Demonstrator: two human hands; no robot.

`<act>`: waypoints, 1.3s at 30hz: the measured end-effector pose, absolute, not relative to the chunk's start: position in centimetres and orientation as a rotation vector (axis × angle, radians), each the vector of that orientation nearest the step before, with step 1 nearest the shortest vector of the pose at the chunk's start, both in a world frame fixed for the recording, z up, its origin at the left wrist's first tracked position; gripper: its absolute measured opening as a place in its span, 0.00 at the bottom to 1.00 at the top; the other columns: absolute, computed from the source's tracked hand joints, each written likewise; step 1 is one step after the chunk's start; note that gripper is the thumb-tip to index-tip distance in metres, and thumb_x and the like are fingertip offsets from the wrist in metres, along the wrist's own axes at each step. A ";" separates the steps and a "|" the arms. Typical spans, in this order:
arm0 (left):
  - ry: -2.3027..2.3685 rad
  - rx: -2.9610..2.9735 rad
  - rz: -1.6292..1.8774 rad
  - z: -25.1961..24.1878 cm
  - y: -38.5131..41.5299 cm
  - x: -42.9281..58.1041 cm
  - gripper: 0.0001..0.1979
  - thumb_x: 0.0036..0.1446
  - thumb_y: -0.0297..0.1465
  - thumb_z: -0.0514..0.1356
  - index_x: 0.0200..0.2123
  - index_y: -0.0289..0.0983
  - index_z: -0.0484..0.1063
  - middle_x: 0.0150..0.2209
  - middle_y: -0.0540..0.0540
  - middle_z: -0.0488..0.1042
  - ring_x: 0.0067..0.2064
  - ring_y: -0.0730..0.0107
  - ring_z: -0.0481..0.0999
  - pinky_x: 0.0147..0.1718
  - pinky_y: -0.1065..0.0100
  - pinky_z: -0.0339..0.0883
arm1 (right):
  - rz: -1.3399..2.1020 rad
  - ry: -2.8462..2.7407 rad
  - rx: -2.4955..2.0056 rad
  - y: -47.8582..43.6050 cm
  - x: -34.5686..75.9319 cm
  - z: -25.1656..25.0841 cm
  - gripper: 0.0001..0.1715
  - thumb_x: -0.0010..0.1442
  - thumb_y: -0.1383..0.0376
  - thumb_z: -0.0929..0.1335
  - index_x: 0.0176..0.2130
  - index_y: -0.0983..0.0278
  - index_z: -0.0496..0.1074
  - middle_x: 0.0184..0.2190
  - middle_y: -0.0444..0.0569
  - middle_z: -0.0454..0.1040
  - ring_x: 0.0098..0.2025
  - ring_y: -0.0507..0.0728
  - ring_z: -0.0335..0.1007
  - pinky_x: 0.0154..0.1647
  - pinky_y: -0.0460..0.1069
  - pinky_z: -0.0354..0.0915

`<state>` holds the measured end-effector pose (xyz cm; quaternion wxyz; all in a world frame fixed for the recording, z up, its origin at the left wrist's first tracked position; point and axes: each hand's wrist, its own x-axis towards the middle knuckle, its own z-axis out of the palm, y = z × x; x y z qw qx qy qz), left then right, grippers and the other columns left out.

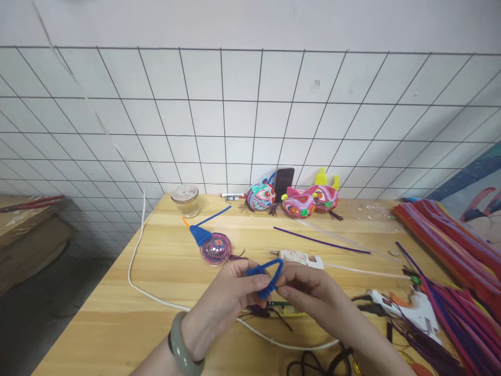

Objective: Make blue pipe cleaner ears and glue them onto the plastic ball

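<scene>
Both hands meet over the middle of the wooden table (pixel 117 313). My left hand (pixel 225 303), with a pale green bangle on the wrist, pinches the left side of a blue pipe cleaner (pixel 266 274) bent into a small loop. My right hand (pixel 313 295) pinches the loop's right side and lower twist. Just beyond the hands lie a pink round craft piece (pixel 216 248) with a blue pipe-cleaner tuft and a tube of glue (pixel 299 257).
A white cable (pixel 135 261) snakes across the table. A glue gun (pixel 410 308) and piles of purple and red pipe cleaners (pixel 450 245) lie right. Colourful fish crafts (pixel 301 201), a phone (pixel 283 180) and a glass jar (pixel 186 199) stand by the tiled wall.
</scene>
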<state>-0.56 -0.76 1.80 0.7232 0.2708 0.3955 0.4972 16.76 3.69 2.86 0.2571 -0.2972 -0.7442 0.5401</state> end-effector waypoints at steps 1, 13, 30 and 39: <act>0.861 0.599 1.105 1.8 -0.8 -0.6 0.05 0.45 0.27 0.66 0.28 0.32 0.75 0.23 0.49 0.73 0.23 0.77 0.70 0.23 0.75 0.64 | 1.472 -2.009 -0.806 3.7 16.8 2.9 0.09 0.58 0.61 0.66 0.30 0.63 0.72 0.30 0.48 0.72 0.34 0.56 0.66 0.36 0.49 0.62; 0.769 0.555 1.097 1.8 -0.8 -0.4 0.03 0.46 0.25 0.64 0.27 0.31 0.74 0.24 0.48 0.73 0.22 0.78 0.70 0.23 0.75 0.63 | 1.518 -2.012 -0.714 3.0 16.6 3.8 0.11 0.62 0.63 0.63 0.32 0.62 0.72 0.31 0.48 0.71 0.36 0.56 0.66 0.40 0.49 0.61; 0.590 0.451 1.032 2.5 -1.3 0.0 0.17 0.43 0.23 0.66 0.40 0.34 0.71 0.28 0.46 0.75 0.20 0.77 0.73 0.19 0.76 0.67 | 1.608 -1.701 -0.762 2.8 16.9 2.6 0.13 0.49 0.58 0.72 0.28 0.63 0.68 0.26 0.45 0.70 0.29 0.54 0.68 0.31 0.48 0.66; 0.453 0.449 0.938 2.0 -1.7 0.3 0.24 0.45 0.23 0.66 0.47 0.34 0.66 0.26 0.48 0.74 0.20 0.76 0.74 0.20 0.76 0.70 | 1.335 -1.887 -0.679 2.9 17.1 3.0 0.10 0.50 0.60 0.72 0.35 0.59 0.74 0.30 0.46 0.72 0.32 0.55 0.68 0.33 0.46 0.64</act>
